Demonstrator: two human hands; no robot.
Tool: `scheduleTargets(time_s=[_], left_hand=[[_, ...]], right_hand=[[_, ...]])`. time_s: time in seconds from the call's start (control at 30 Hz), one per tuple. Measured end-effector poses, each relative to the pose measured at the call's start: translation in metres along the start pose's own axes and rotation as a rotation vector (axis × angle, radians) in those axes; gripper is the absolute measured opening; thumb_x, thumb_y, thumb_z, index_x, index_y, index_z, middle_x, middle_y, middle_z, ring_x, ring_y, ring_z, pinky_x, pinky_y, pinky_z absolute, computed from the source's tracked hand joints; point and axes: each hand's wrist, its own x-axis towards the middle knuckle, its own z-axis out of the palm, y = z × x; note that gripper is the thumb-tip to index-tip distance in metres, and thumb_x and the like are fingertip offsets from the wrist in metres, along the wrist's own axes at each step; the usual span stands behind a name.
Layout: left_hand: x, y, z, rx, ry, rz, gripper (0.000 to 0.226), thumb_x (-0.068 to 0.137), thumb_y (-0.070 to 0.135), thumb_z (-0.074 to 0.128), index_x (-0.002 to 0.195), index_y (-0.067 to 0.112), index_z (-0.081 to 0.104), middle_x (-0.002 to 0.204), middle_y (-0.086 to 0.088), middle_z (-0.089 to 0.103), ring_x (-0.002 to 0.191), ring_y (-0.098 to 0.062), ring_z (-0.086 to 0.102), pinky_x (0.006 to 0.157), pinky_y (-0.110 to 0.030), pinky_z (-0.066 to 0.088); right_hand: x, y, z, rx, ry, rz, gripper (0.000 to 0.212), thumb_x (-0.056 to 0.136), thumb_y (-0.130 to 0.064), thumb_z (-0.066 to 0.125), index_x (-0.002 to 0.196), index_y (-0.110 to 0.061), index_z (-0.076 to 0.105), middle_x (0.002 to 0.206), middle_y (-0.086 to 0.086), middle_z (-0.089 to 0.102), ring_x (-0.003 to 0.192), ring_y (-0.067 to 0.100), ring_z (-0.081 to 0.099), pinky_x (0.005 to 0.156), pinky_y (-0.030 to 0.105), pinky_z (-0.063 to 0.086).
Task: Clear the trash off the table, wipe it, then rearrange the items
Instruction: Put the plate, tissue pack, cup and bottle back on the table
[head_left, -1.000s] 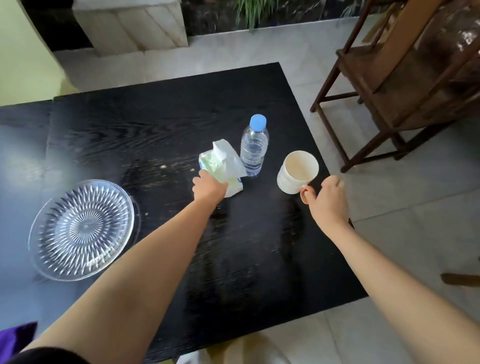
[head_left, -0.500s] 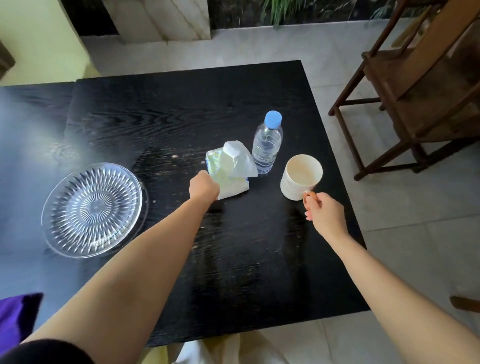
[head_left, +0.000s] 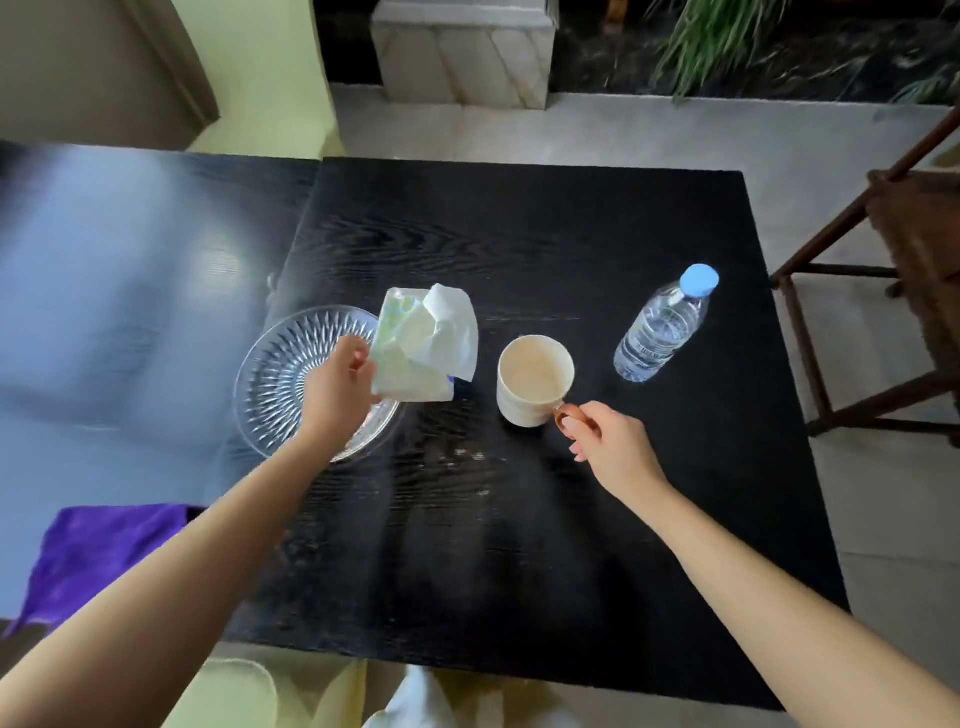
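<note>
The tissue pack (head_left: 410, 358) is left of centre, gripped by the left hand (head_left: 337, 389) over a glass plate (head_left: 275, 374). The right hand (head_left: 613, 447) pinches the mug (head_left: 530, 389) handle. A water bottle (head_left: 660, 332) sits at the right of the table (head_left: 519, 545), its label too blurred to read.

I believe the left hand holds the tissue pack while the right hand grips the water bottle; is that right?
Not quite: the right hand grips the mug by its handle, not the water bottle, which stands apart, untouched. The head view shows this. The left hand does hold the tissue pack.
</note>
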Motion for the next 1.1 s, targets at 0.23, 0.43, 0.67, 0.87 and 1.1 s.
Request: scheduleTargets(time_s=[0.23,0.43,0.67,0.87,1.1], left_hand=[[-0.032,-0.048,-0.057,0.010,0.141,-0.083,0.004,0.089,0.007,0.050,0.088,0.011,0.049,0.085,-0.010,0.064,0.066,-0.029,0.067,0.057,-0.013,0.050],[-0.071,-0.069,-0.053,0.020,0.100,-0.098,0.002,0.090,0.005,0.054,0.090,0.004,0.052,0.081,-0.011,0.063,0.062,-0.024,0.066,0.060,-0.019,0.052],[-0.089,-0.068,-0.023,0.033,-0.058,-0.111,0.010,0.090,0.008,0.055,0.085,0.013,0.049,0.081,-0.006,0.066,0.061,-0.022,0.069,0.051,-0.007,0.039],[-0.091,-0.056,-0.006,0.039,-0.118,-0.083,0.011,0.091,0.009,0.054,0.084,0.015,0.047,0.081,-0.006,0.066,0.062,-0.021,0.069,0.051,-0.008,0.041],[-0.102,-0.041,0.016,0.023,-0.212,-0.038,0.016,0.090,0.008,0.053,0.081,0.017,0.044,0.074,-0.012,0.066,0.065,-0.026,0.068,0.058,-0.024,0.048]], right_hand=[[0.038,-0.039,0.058,0.023,-0.081,0.008,0.021,0.095,-0.021,0.052,0.096,-0.005,0.064,0.090,0.009,0.067,0.073,0.018,0.062,0.073,0.035,0.058],[0.048,-0.048,0.083,0.033,-0.077,0.040,0.023,0.095,-0.022,0.053,0.099,-0.002,0.064,0.091,0.012,0.068,0.073,0.018,0.063,0.071,0.033,0.056],[0.071,-0.055,0.081,0.046,-0.008,0.037,0.018,0.094,-0.023,0.054,0.093,-0.008,0.063,0.086,0.007,0.065,0.071,0.020,0.064,0.056,0.019,0.048],[0.081,-0.053,0.070,0.096,-0.073,0.087,0.034,0.091,-0.028,0.059,0.117,-0.007,0.055,0.104,0.005,0.060,0.080,0.023,0.068,0.081,0.039,0.059],[0.025,-0.033,0.060,0.096,-0.204,0.351,0.046,0.093,-0.044,0.047,0.110,-0.004,0.058,0.090,0.008,0.065,0.080,0.024,0.067,0.074,0.040,0.060]])
